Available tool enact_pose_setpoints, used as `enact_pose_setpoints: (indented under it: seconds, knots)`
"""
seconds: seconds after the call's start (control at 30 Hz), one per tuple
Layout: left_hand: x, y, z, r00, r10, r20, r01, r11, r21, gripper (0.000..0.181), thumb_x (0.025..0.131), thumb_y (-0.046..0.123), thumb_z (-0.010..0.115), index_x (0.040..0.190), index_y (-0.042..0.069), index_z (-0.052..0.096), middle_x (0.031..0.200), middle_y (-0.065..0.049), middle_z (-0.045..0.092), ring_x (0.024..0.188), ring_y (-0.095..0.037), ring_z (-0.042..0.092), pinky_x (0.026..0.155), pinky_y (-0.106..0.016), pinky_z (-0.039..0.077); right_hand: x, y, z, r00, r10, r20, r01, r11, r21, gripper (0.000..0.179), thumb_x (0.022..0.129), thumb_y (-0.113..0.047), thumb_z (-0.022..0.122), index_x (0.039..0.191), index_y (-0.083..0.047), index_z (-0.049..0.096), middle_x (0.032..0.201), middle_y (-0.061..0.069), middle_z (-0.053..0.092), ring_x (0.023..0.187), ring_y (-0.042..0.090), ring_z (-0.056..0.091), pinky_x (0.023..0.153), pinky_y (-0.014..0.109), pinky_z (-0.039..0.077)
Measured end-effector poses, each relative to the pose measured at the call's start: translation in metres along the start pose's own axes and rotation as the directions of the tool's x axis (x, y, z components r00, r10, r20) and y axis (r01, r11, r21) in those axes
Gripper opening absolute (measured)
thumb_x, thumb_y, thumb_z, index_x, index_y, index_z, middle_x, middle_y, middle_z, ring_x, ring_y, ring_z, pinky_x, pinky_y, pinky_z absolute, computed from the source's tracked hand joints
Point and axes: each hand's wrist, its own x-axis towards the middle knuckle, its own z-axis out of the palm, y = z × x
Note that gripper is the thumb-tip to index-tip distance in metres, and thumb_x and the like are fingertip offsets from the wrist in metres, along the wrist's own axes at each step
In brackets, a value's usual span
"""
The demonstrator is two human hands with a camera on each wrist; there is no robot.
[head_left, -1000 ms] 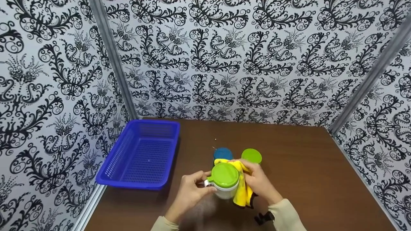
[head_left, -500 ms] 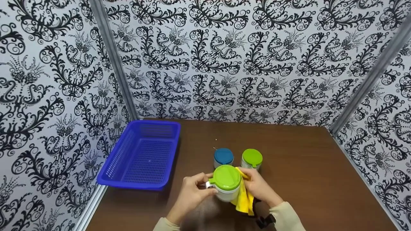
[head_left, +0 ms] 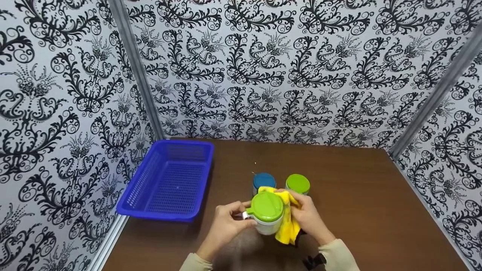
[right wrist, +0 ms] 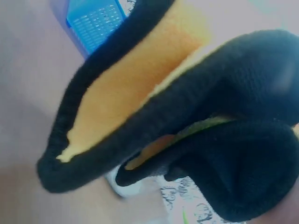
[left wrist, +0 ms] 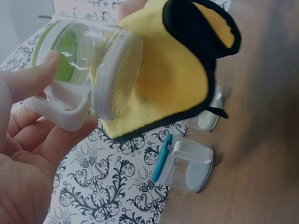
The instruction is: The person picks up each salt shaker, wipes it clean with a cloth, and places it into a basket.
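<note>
In the head view, a clear jar with a green lid (head_left: pixel 266 207) is held above the table, lid side up. My left hand (head_left: pixel 228 226) grips it by its white handle (left wrist: pixel 70 114), the thumb lying on the jar's side in the left wrist view. My right hand (head_left: pixel 309 217) holds a yellow cloth (head_left: pixel 288 229) with black edging against the jar's right side. Seen from the left wrist, the cloth (left wrist: pixel 161 79) lies beside the jar's base. Folds of the cloth (right wrist: pixel 126 107) fill most of the right wrist view and hide nearly all the right fingers.
Just beyond my hands stand a blue-lidded jar (head_left: pixel 264 180) and another green-lidded jar (head_left: pixel 298 183). A blue perforated basket (head_left: pixel 158 215) sits on the left of the brown table (head_left: pixel 357 195). Patterned walls (head_left: pixel 263 75) enclose the back and sides.
The cloth and right hand have moved down along the jar, then back up, with the cloth's top again rising behind the lid. My left hand keeps its hold on the handle.
</note>
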Motion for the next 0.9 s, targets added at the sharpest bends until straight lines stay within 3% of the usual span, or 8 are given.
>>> enact_pose_setpoints:
  seconds: [0.1,0.2,0.27,0.4,0.53,0.63,0.8,0.9]
  knots:
    - [-0.001,0.000,0.001,1.000,0.001,0.013,-0.001,1.000,-0.003,0.033,0.070,0.020,0.092,0.075,0.009,0.062,0.113,-0.010,0.073,0.090,-0.020,0.073,0.067,-0.035,0.060,0.002,-0.008,-0.006,0.993,-0.091,-0.072,0.078,0.983,-0.168,0.052,0.088,0.018,0.061,0.129,-0.014,0.067,0.132,0.006,0.064,0.119,0.024,0.060,0.098,0.029,0.049]
    - [-0.002,0.000,0.002,0.999,0.006,0.035,-0.007,1.000,0.003,0.032,0.069,0.018,0.092,0.075,0.009,0.062,0.112,-0.009,0.073,0.092,-0.020,0.073,0.068,-0.034,0.060,0.005,-0.020,-0.012,0.972,-0.207,-0.108,0.155,0.920,-0.360,0.060,0.084,0.020,0.065,0.128,-0.021,0.069,0.130,-0.001,0.064,0.116,0.021,0.060,0.097,0.026,0.050]
    - [-0.003,0.000,0.002,0.998,0.026,0.059,-0.027,0.999,0.018,0.032,0.070,0.018,0.092,0.075,0.009,0.062,0.112,-0.008,0.073,0.092,-0.019,0.073,0.067,-0.034,0.060,0.008,-0.028,-0.014,0.959,-0.268,-0.095,0.204,0.880,-0.430,0.065,0.082,0.023,0.065,0.128,-0.023,0.069,0.130,-0.003,0.064,0.116,0.020,0.060,0.096,0.025,0.049]
    - [-0.002,0.003,0.005,0.990,0.076,0.119,-0.078,0.997,0.018,0.030,0.072,0.020,0.091,0.076,0.011,0.063,0.114,-0.005,0.073,0.093,-0.018,0.073,0.065,-0.034,0.060,0.015,-0.038,-0.013,0.933,-0.359,0.012,0.331,0.846,-0.417,0.065,0.080,0.025,0.058,0.129,-0.017,0.069,0.130,0.002,0.064,0.116,0.023,0.060,0.098,0.027,0.048]
    - [-0.002,0.005,0.008,0.983,0.099,0.154,-0.099,0.995,-0.007,0.029,0.072,0.020,0.090,0.077,0.011,0.063,0.115,-0.004,0.072,0.093,-0.018,0.073,0.064,-0.032,0.059,0.018,-0.040,-0.007,0.883,-0.435,0.178,0.468,0.843,-0.264,0.056,0.079,0.018,0.048,0.126,-0.006,0.068,0.127,0.014,0.066,0.113,0.030,0.062,0.096,0.033,0.050]
    - [-0.004,0.006,0.009,0.980,0.134,0.148,-0.139,0.990,0.019,0.029,0.072,0.015,0.090,0.076,0.010,0.062,0.114,-0.006,0.072,0.091,-0.016,0.072,0.062,-0.028,0.058,0.017,-0.042,-0.003,0.870,-0.424,0.251,0.474,0.860,-0.189,0.044,0.087,0.009,0.050,0.125,-0.004,0.068,0.124,0.017,0.066,0.111,0.031,0.063,0.094,0.036,0.051]
    - [-0.008,0.018,0.011,0.974,0.189,0.121,-0.197,0.979,0.054,0.029,0.070,0.004,0.089,0.075,0.003,0.061,0.109,-0.013,0.073,0.087,-0.016,0.072,0.060,-0.029,0.057,0.018,-0.047,-0.004,0.911,-0.262,0.319,0.337,0.918,-0.208,0.031,0.099,-0.002,0.058,0.125,-0.012,0.069,0.125,0.006,0.067,0.111,0.024,0.062,0.092,0.035,0.052]
    - [-0.007,0.020,0.012,0.976,0.186,0.115,-0.195,0.978,0.075,0.029,0.068,0.002,0.090,0.075,0.002,0.061,0.107,-0.014,0.074,0.082,-0.014,0.071,0.058,-0.029,0.057,0.023,-0.048,-0.010,0.920,-0.137,0.367,0.223,0.954,-0.202,0.029,0.101,-0.007,0.057,0.126,-0.016,0.070,0.124,0.000,0.068,0.108,0.022,0.062,0.088,0.035,0.053]
